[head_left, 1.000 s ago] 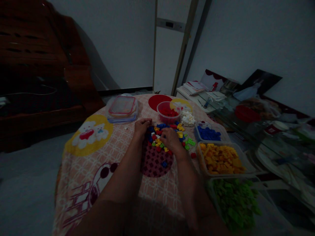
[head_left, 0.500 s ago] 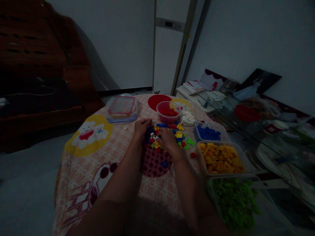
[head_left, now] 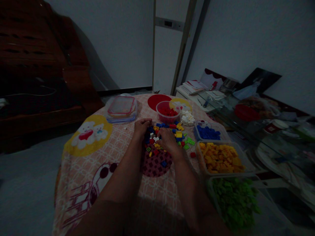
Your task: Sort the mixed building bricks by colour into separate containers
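A mixed pile of small toy building bricks point(head_left: 155, 153) in red, yellow, blue, green and white lies mid-table, spread onto a dark red patch of the cloth. My left hand point(head_left: 142, 127) rests at the pile's left edge, fingers stretched out and nothing visible in them. Over the pile's middle is my right hand point(head_left: 166, 137), its thumb and fingers apart and reaching down among the bricks beside some white bricks point(head_left: 152, 135). The bricks partly hide its fingertips. Right of this hand are green bricks point(head_left: 190, 141) and a lone red brick point(head_left: 193, 154).
Along the right stand tubs of blue bricks point(head_left: 209, 132), yellow bricks point(head_left: 221, 157) and green bricks point(head_left: 235, 201). Behind the pile are a round tub of red bricks point(head_left: 168, 112) and a heap of white bricks point(head_left: 187, 118). Stacked lids point(head_left: 121, 106) lie back left. A cluttered glass table point(head_left: 268, 141) adjoins.
Several bricks, a green one and a yellow one among them, have spread toward me at the pile's near edge. Both hands stay in nearly the same place.
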{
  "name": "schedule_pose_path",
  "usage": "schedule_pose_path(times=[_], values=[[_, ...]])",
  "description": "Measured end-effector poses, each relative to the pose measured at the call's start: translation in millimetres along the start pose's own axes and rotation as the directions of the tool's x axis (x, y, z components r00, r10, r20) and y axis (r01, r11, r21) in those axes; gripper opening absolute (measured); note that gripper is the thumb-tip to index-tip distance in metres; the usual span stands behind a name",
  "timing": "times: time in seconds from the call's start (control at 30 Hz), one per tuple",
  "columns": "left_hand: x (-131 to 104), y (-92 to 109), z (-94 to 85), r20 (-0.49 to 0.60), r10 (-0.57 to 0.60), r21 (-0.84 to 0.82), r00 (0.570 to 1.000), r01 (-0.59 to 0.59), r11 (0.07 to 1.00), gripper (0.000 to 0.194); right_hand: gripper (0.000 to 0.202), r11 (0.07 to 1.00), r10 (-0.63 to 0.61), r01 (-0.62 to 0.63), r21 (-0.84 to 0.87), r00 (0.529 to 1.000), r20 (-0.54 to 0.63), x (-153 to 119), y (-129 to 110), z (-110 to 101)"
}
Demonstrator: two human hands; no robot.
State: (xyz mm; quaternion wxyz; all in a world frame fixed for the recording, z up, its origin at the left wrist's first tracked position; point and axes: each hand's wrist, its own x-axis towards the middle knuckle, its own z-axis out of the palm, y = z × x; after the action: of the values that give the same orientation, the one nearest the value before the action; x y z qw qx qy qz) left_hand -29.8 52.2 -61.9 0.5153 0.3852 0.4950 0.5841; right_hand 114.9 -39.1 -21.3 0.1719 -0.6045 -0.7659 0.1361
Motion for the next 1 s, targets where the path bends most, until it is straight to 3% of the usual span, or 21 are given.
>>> schedule_pose_path(times=[0.3,0.47,0.57,0.63,0.83,0.9,1.0], values=[[0,0,-1.3,0.009,0.002,0.009,1.0,-0.002,1.0,0.021,0.018,0.99,-0.033,0.045,0.134,0.995,-0.091,3,6,4],[-1,1,-1.6,0.013,-0.016,0.02,1.0,0.016,1.0,0.021,0.016,0.955,0.039,0.036,0.295,0.969,-0.244,4,10,-8],[-1,2,-1.5,0.009,-0.015,0.025,1.0,0.015,1.0,0.022,0.014,0.874,0.212,-0.013,0.486,0.91,-0.357,4,19,-16],[-2,2,-1.2,0.013,-0.013,0.018,1.0,0.013,1.0,0.022,0.013,0.771,0.348,-0.017,0.637,0.849,-0.398,4,30,-19],[-2,1,-1.1,0.016,-0.005,0.012,1.0,0.005,1.0,0.019,0.031,0.395,0.705,0.174,0.902,0.572,-0.419,10,73,-18],[-1,0,-1.2,0.013,-0.001,0.008,1.0,0.001,1.0,0.019,0.042,0.341,0.719,0.26,0.903,0.548,-0.429,11,84,-19],[0,-1,-1.3,0.013,-0.003,0.011,1.0,0.003,1.0,0.02,0.063,0.329,0.657,0.332,0.884,0.591,-0.467,11,94,-22]])
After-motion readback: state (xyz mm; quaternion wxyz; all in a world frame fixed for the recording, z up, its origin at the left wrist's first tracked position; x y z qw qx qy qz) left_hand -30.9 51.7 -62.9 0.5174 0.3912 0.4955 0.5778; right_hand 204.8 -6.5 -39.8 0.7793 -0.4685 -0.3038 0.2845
